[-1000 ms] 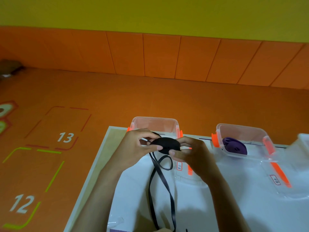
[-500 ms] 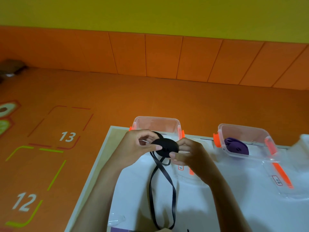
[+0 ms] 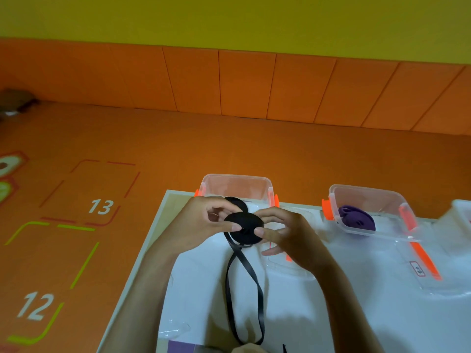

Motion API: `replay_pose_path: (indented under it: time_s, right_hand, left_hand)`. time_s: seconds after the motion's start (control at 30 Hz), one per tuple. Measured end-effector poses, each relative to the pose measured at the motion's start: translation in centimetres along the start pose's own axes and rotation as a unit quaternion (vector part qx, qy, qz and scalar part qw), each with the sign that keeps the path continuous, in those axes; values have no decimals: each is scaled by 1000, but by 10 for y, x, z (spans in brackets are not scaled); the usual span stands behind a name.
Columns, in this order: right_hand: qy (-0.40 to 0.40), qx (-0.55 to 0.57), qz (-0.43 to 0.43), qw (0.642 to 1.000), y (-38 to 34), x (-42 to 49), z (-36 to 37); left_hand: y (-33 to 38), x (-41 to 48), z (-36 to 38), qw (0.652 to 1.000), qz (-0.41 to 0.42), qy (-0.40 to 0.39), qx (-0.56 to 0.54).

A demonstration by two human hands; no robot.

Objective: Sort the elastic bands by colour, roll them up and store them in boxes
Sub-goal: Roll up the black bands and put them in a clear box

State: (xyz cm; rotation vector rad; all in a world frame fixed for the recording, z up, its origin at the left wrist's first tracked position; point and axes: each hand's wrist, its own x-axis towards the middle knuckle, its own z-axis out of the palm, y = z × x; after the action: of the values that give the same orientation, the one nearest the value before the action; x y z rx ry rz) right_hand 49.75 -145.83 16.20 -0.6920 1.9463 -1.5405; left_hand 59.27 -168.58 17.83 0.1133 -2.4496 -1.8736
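Note:
A flat roll of black elastic band point(image 3: 244, 228) is held above the white table point(image 3: 356, 314). My left hand point(image 3: 204, 225) pinches its left edge and my right hand point(image 3: 285, 235) pinches its right edge. The band's loose tail point(image 3: 243, 286) hangs down in a long loop toward the table's near edge. Behind my hands stands a clear box with orange clips point(image 3: 237, 184); a second black roll point(image 3: 237, 203) shows just behind my left fingers. To the right, another clear box point(image 3: 367, 197) holds a purple roll point(image 3: 356, 220).
Clear lids with orange strips point(image 3: 418, 266) lie on the table in front of the boxes. A further clear container point(image 3: 461, 212) is cut off at the right edge. A purple item point(image 3: 181, 347) peeks in at the bottom. Orange floor with numbers lies to the left.
The loose tail has become shorter as more band went onto the roll. Both hands stay on the roll and have shifted only slightly.

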Motion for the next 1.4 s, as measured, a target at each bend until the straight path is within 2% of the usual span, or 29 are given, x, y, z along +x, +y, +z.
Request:
replay_pose_path:
  time_s: [0.07,0.3,0.57,0.73,0.87,0.93,1.0,1.07,1.17,1.27,1.4]
  right_hand:
    - [-28,-18,-6,999,-2,-1,0]
    - [-34,-21,4,999,5,-7,-2]
    - [-8,-15,4,1000,10,-12,-2]
    - [45,53,7,998,13,-14,4]
    - [53,121,-10,991,14,-20,12]
    - [47,49,-6,998,10,-21,13]
    - [41,-70,-16,997,5,-21,10]
    - [63,-104,-34,992,2,-20,6]
    - [92,-20,-25,995,-1,-21,3]
    - [80,54,-24,995,-4,-24,2]
    - [53,116,-64,990,-7,-27,2]
  left_hand:
    - [1,-1,-3,1000,-1,-12,9]
    - [-2,-5,3,999,-24,-33,-14]
    - [-3,-11,9,997,-9,-32,-64]
    - [-3,-12,13,999,-11,29,-36]
    - [4,-8,14,999,1,22,-23]
    - [7,-7,12,1000,13,14,21]
    - [7,-8,12,997,29,4,73]
    - [8,-9,16,997,26,-1,72]
    - [9,-8,21,999,9,35,6]
    - [11,-8,21,997,20,69,-36]
    - [22,-9,16,995,47,66,-66]
